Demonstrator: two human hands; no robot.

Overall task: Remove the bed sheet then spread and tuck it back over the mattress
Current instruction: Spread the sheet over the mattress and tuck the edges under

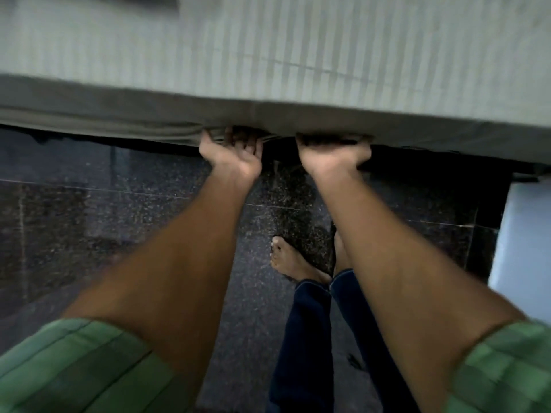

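Head view, bed sheet [268,55] edge running left-right, hands apparently gripping

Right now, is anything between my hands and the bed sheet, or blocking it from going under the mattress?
Nothing visible. The left hand grips bunched bed sheet at the mattress bottom edge; the right hand curls under that edge.

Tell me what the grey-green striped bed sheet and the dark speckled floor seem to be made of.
The grey-green striped bed sheet: probably woven cotton or a blend, matte; it bunches into soft folds. The dark speckled floor: likely polished granite or similar stone tile, judging by flecks, sheen and thin joints.
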